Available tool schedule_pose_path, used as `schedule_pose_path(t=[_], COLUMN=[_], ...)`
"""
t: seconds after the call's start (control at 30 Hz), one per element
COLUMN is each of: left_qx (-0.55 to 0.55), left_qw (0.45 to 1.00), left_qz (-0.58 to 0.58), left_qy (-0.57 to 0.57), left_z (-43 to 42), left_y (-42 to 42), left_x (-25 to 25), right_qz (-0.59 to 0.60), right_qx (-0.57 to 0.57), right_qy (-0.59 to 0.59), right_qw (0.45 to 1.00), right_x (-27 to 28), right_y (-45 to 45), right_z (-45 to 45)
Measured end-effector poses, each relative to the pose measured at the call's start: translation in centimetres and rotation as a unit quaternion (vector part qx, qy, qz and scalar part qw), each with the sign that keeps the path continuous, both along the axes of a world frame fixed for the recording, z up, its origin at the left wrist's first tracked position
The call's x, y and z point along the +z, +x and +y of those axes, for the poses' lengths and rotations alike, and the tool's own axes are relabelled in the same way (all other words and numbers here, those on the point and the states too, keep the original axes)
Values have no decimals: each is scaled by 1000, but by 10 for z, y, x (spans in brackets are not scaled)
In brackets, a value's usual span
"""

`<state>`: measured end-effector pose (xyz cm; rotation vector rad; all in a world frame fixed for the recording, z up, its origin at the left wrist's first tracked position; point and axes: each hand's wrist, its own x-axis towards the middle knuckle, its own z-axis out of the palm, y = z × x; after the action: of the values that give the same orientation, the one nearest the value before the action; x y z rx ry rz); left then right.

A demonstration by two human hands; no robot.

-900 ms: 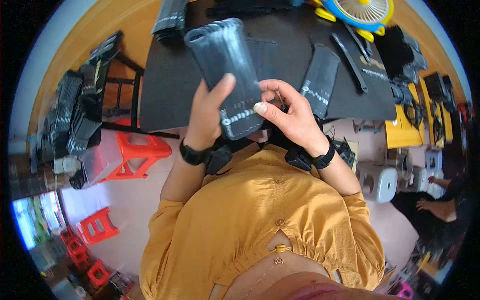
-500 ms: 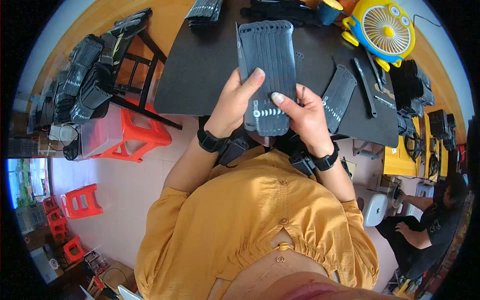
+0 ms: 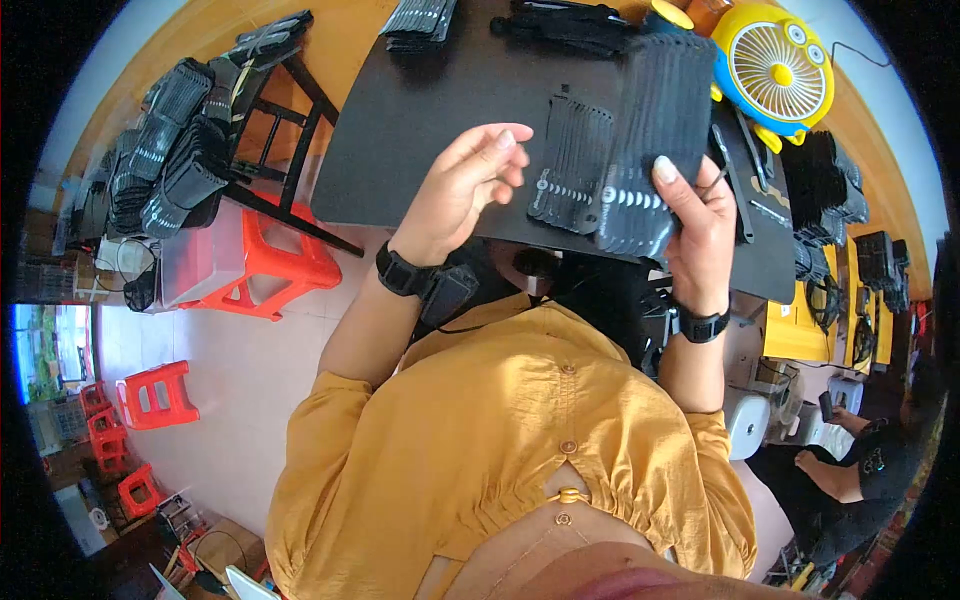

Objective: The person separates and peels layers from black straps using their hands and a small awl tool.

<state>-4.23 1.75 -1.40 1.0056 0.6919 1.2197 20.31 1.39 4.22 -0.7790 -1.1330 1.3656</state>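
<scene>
My right hand (image 3: 700, 225) grips a fanned stack of flat dark grey pieces (image 3: 665, 120) with white print near the lower end, thumb on top. A thin dark item, too small to name, pokes out by its fingers. My left hand (image 3: 470, 185) is empty, raised over the table's front edge with fingers loosely bent and apart. Between the hands, a second fanned stack of similar pieces (image 3: 572, 165) lies on the dark table (image 3: 400, 150). The held stack partly covers the table behind it.
A yellow and blue fan (image 3: 775, 75) stands at the back right. More dark bundles (image 3: 420, 22) lie at the back, others (image 3: 185, 140) on a rack at left. A red stool (image 3: 285, 265) is left of the table. Another person (image 3: 840, 475) sits at lower right.
My left hand has let go of the stack and drawn slightly left. My right hand has carried the stack to the right, uncovering the second stack on the table.
</scene>
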Motion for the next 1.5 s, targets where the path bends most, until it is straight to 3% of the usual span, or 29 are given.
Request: schedule_pose_path(t=[0.13,0.23,0.27,0.33,0.43,0.47,0.53,0.67,0.73,0.9,1.0,1.07,1.1,1.23,1.33,1.4,1.47,1.5], left_qx=[1,-175,-175,-107,-24,-28,37,88,163,166,140,64,7,-53,-127,-121,-114,-92], left_qw=[1000,952,953,975,989,988,995,993,984,981,986,997,996,988,965,973,978,988], left_qz=[-4,-231,-230,-190,-147,-147,-88,-84,14,50,58,4,-83,-138,-230,-191,-153,-93], left_qy=[-17,-96,-94,-47,-25,-24,18,-2,67,89,67,40,25,50,15,53,89,80], left_z=[1,4,4,-1,1,2,5,6,5,2,2,5,3,1,-1,12,17,17], left_y=[19,22,23,30,36,37,38,32,33,27,23,17,15,13,18,12,9,10], left_x=[3,6,8,25,32,31,26,22,21,29,28,23,19,14,43,47,51,56], right_qz=[33,20,3,8,35,35,28,-28,-26,-57,-75,-53,-25,16,-42,-67,-192,-183], right_qx=[77,98,95,106,210,207,52,49,48,51,44,53,47,124,138,141,165,161], right_qy=[15,3,-6,-9,-52,-50,-41,-66,-64,-57,-54,-50,-51,-70,-65,-88,-38,40], right_qw=[996,995,995,994,976,976,997,996,996,995,995,996,997,990,987,984,967,969], right_x=[-6,-7,-7,-11,-10,-11,-9,-14,-13,-9,-8,0,2,0,-3,3,3,1], right_y=[-5,-8,-9,4,16,9,-15,-10,-11,-7,-1,2,3,8,7,4,4,2], right_z=[-2,-3,-4,-1,4,0,-7,-4,-6,-11,-11,-9,-11,-12,-13,-17,-19,-19])
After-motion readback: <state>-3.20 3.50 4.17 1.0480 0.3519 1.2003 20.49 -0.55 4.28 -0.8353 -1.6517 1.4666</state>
